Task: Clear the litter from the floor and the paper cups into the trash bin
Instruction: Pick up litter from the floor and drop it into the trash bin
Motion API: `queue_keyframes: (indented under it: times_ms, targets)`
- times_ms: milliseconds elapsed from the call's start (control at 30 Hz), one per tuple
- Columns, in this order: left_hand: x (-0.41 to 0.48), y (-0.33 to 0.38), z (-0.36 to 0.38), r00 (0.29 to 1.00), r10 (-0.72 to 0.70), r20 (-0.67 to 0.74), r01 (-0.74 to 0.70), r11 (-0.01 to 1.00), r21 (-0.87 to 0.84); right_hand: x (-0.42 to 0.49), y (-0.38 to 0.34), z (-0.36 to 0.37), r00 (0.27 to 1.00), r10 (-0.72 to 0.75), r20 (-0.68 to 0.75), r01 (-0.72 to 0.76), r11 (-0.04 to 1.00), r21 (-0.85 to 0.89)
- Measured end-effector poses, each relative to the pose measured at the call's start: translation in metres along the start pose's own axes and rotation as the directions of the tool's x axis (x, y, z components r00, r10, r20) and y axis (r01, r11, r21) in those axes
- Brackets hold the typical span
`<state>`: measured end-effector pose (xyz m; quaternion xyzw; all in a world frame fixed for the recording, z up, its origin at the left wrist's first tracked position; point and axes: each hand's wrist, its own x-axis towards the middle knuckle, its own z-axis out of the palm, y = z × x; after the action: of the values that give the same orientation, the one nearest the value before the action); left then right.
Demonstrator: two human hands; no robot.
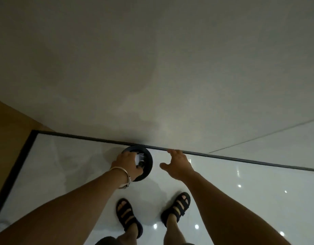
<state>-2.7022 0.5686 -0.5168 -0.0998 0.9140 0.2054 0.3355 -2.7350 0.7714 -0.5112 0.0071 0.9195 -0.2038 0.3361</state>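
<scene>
1. Nearest the camera, the person's feet stand in black sandals, the left sandal point(127, 215) and the right sandal point(178, 206), planted on a glossy pale floor point(73, 165) that shines with small reflected lights.
2. Both bare forearms reach forward and down from the bottom corners. A bangle point(118, 168) sits on the left wrist.
3. The right hand point(177, 165) hangs over the floor just right of the bin, fingers spread wide and thumb out, holding nothing.
4. The left hand point(128, 163) is over the mouth of the trash bin point(150, 161), a round black container seen from above, with its fingers curled down into the opening.
5. A scrap of white litter point(139, 157) shows at those fingertips, inside the rim. Whether it is pinched or already lying free in the bin I cannot tell, since the back of the hand hides the fingers.
6. The bin stands against a dark strip point(241, 160) at the foot of a plain grey wall point(170, 68). A brown panel point(9, 129) fills the left edge.
7. The step in hand looks like the drop itself: litter being put into the bin.
8. The next move, as I judge it, calls for opening the left fingers fully and lifting the hand clear of the rim, then turning away to look for more. No paper cups and no other litter show on this patch of floor.
</scene>
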Motion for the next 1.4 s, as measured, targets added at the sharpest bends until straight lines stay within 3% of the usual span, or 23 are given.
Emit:
queue_keyframes:
  times_ms: [200,400,533,700,1000,1233,1400]
  targets:
    - [-0.06,0.123,-0.004,0.974,0.222,0.054,-0.228,0.954,0.194,-0.12,0.08,-0.065,0.979,0.142,-0.144,-0.13,0.987,0.093]
    - [-0.124,0.28,0.023,0.88,0.472,0.056,-0.46,0.816,0.351,-0.238,0.204,-0.115,0.915,0.322,-0.243,-0.28,0.94,0.193]
    - [-0.171,0.383,0.067,0.789,0.602,0.118,-0.585,0.681,0.44,-0.318,0.293,-0.136,0.848,0.419,-0.325,-0.336,0.899,0.281]
    - [-0.233,0.503,0.137,0.611,0.764,0.207,-0.737,0.453,0.501,-0.407,0.393,-0.156,0.733,0.549,-0.4,-0.411,0.827,0.383]
    - [-0.292,0.667,0.225,0.358,0.849,0.388,-0.843,0.116,0.525,-0.501,0.521,-0.176,0.526,0.748,-0.404,-0.491,0.656,0.574]
    - [-0.291,0.791,0.295,0.215,0.798,0.563,-0.887,-0.081,0.455,-0.533,0.618,-0.201,0.385,0.88,-0.279,-0.568,0.464,0.679]
    - [-0.302,0.886,0.329,0.116,0.769,0.628,-0.87,-0.227,0.438,-0.564,0.675,-0.215,0.255,0.946,-0.199,-0.538,0.31,0.784]
